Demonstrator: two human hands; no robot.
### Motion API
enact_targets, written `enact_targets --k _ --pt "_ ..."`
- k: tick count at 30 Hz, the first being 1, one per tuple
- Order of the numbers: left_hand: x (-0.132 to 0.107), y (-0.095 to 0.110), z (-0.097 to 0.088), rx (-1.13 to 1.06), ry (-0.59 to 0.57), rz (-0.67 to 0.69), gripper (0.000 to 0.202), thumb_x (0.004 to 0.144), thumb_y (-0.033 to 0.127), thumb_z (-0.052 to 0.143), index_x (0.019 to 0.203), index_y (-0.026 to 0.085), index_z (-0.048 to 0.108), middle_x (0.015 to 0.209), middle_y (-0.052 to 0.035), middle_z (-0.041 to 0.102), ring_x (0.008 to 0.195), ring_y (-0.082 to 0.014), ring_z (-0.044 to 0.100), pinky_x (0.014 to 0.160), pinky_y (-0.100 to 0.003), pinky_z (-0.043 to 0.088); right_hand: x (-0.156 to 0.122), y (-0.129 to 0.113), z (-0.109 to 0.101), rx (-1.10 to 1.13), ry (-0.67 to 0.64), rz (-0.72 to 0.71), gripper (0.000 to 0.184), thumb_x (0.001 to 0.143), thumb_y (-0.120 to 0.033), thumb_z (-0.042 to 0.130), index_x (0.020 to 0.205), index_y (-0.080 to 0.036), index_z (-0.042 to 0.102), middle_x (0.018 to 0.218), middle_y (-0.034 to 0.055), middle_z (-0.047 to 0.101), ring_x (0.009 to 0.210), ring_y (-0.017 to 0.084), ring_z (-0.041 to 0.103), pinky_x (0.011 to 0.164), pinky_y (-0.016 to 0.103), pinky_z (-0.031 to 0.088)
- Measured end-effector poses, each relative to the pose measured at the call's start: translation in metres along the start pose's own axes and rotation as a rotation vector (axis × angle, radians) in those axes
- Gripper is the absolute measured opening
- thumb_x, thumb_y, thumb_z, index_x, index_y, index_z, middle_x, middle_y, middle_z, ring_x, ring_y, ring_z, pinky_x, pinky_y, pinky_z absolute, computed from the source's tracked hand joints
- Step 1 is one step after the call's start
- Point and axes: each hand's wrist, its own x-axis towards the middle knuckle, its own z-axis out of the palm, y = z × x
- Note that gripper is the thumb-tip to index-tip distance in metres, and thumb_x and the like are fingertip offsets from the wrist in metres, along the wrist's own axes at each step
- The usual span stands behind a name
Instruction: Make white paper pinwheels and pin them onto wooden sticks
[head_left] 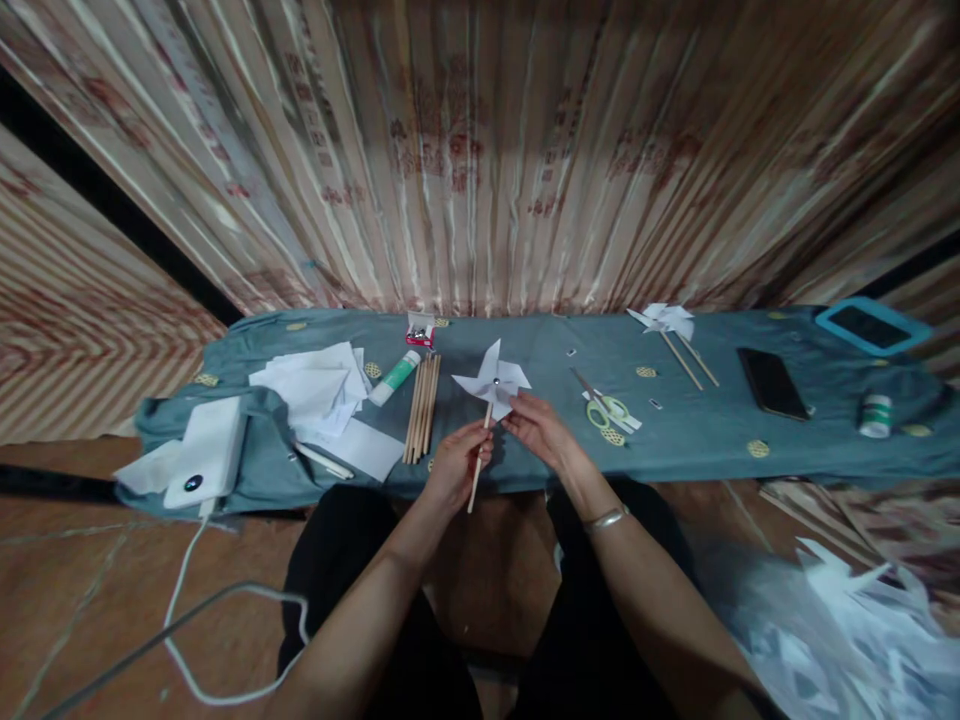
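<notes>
A white paper pinwheel (493, 381) on a thin wooden stick (478, 476) is held over the near edge of the blue-grey cloth (540, 350). My left hand (454, 466) is wrapped around the stick just below the paper. My right hand (538, 429) pinches the lower right blade of the pinwheel with its fingertips. A small pin head shows at the pinwheel's centre.
A bundle of wooden sticks (422, 405), a glue tube (395, 377) and a pin box (421, 330) lie to the left. White paper sheets (315, 385) and a power bank (206, 450) sit further left. Scissors (604, 405), finished pinwheels (667, 325), a phone (772, 383) and a tablet (872, 326) lie right.
</notes>
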Motion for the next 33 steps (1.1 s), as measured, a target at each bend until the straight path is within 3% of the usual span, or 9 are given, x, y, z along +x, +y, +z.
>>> enact_targets --k 5,16,25,33 --pt "0.004 -0.006 0.000 0.033 0.023 -0.012 0.022 0.056 0.008 0.081 0.077 0.006 0.072 0.059 -0.0014 0.064 0.048 -0.0042 0.054 0.047 -0.014 0.041 0.001 0.004 0.010 0.011 0.026 -0.011 0.034 0.050 -0.030 0.089 0.079 -0.019 0.073 0.076 -0.0001 0.074 0.066 0.012 0.064 0.062 0.023 0.050" --pt "0.000 -0.007 -0.002 0.095 0.085 -0.083 0.002 0.076 0.008 0.072 0.077 0.008 0.071 0.064 -0.0049 0.070 0.052 -0.0094 0.065 0.051 -0.017 0.052 0.007 0.002 0.012 -0.021 0.153 -0.091 0.031 0.048 -0.017 0.087 0.075 -0.020 0.074 0.075 -0.0034 0.074 0.069 0.011 0.065 0.065 0.022 0.049" --pt "0.002 0.001 -0.006 0.120 0.114 -0.046 0.012 0.068 0.006 0.079 0.076 0.010 0.071 0.067 -0.0042 0.071 0.056 -0.0092 0.067 0.055 -0.016 0.053 0.001 -0.003 0.010 -0.054 0.120 -0.048 0.035 0.051 -0.030 0.090 0.080 -0.020 0.074 0.076 -0.0002 0.075 0.063 0.010 0.065 0.058 0.019 0.051" --pt "0.009 0.006 -0.008 0.132 0.123 0.003 0.014 0.065 0.006 0.081 0.076 0.010 0.072 0.068 -0.0047 0.073 0.059 -0.0094 0.067 0.060 -0.017 0.053 0.001 -0.008 0.012 -0.013 0.130 -0.072 0.032 0.049 -0.030 0.091 0.072 -0.019 0.072 0.063 -0.0035 0.069 0.053 0.006 0.060 0.051 0.016 0.047"
